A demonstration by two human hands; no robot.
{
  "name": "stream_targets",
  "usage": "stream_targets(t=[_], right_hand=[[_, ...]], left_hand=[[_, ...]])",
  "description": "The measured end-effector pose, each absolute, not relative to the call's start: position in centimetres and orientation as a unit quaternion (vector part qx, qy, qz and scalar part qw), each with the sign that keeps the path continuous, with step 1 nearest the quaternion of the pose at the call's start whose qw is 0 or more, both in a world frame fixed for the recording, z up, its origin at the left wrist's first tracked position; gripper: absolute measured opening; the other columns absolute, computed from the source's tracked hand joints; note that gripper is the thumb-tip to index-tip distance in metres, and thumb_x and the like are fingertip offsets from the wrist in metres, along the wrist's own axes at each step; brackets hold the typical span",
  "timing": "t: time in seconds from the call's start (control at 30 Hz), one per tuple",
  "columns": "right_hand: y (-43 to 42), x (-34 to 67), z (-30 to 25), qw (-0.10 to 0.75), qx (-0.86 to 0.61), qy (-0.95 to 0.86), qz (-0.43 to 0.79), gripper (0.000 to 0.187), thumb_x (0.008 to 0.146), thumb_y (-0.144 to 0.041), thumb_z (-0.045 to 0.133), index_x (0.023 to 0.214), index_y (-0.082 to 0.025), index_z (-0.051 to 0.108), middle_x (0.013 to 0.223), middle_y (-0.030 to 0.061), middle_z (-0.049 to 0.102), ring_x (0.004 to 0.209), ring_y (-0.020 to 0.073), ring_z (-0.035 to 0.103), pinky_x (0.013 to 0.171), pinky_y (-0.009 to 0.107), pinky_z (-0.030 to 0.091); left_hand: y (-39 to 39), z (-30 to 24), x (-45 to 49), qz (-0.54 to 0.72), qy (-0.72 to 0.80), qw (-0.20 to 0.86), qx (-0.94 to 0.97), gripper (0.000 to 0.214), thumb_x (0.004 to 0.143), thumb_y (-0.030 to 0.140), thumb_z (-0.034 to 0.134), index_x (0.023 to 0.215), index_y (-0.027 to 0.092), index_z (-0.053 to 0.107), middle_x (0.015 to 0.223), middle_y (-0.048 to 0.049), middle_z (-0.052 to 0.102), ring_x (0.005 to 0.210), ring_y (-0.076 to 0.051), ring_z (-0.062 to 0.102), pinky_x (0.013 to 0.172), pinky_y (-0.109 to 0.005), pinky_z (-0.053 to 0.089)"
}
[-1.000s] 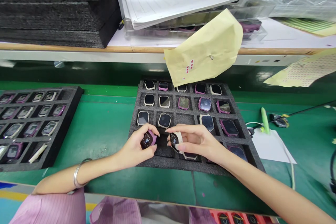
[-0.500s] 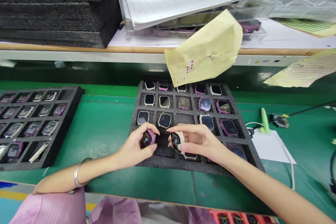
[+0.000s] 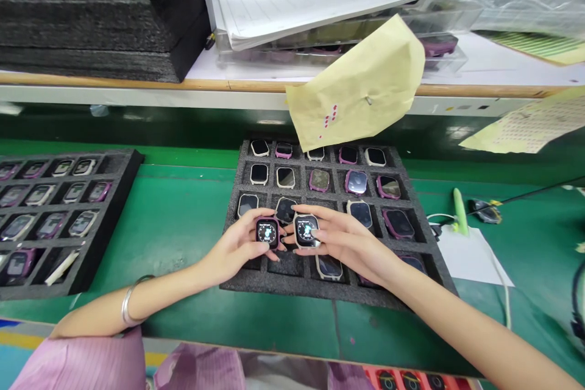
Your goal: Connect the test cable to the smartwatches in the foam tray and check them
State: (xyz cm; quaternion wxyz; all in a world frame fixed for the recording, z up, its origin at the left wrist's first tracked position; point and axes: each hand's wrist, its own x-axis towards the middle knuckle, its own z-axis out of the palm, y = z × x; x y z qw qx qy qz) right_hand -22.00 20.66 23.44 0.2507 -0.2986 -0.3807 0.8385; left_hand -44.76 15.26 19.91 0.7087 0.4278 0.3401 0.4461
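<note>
The purple watch (image 3: 266, 233) and white watch (image 3: 306, 230) have turned face-on above the foam tray (image 3: 283, 285), the left hand (image 3: 237, 242) pinching the first at nine o'clock, the right hand (image 3: 354, 240) nearly closed on the second at three

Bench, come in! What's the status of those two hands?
Left hand gripping purple watch; right hand gripping cream watch. Both screens lit, side by side over black foam tray. Yellow paper hides part of tray's back row.
</note>
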Motion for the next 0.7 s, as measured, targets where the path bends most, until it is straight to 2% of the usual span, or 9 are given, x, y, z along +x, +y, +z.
stream_targets(t=[0.13,0.33,0.7], right_hand=[[20.58,-21.94,23.43,0.261,-0.309,-0.384,0.83,0.043,0.082,-0.02,0.069,0.124,-0.017,0.058,0.113,0.0132,0.069,0.105,0.0302,0.067,0.092,0.05,0.053],[20.16,-22.05,23.2,0.275,-0.317,-0.422,0.804,0.036,0.084,-0.02,0.067,0.12,-0.02,0.061,0.11,0.0107,0.07,0.1,0.028,0.07,0.084,0.044,0.058],[20.01,-22.03,23.09,0.26,-0.324,-0.466,0.781,0.032,0.089,-0.027,0.068,0.119,-0.021,0.06,0.115,0.0098,0.069,0.097,0.0253,0.071,0.082,0.04,0.06]], left_hand=[[15.14,19.68,-44.85,0.445,0.345,0.714,0.416,0.04,0.085,0.018,0.058,0.124,0.024,0.053,0.107,-0.0072,0.061,0.091,-0.022,0.066,0.076,-0.038,0.06],[15.07,20.04,-44.84,0.442,0.347,0.705,0.432,0.035,0.086,0.015,0.054,0.12,0.024,0.055,0.105,-0.0066,0.063,0.09,-0.022,0.067,0.073,-0.035,0.06],[15.07,20.48,-44.72,0.421,0.362,0.698,0.453,0.031,0.088,0.016,0.052,0.119,0.022,0.054,0.1,-0.0056,0.062,0.086,-0.02,0.066,0.072,-0.034,0.06]])
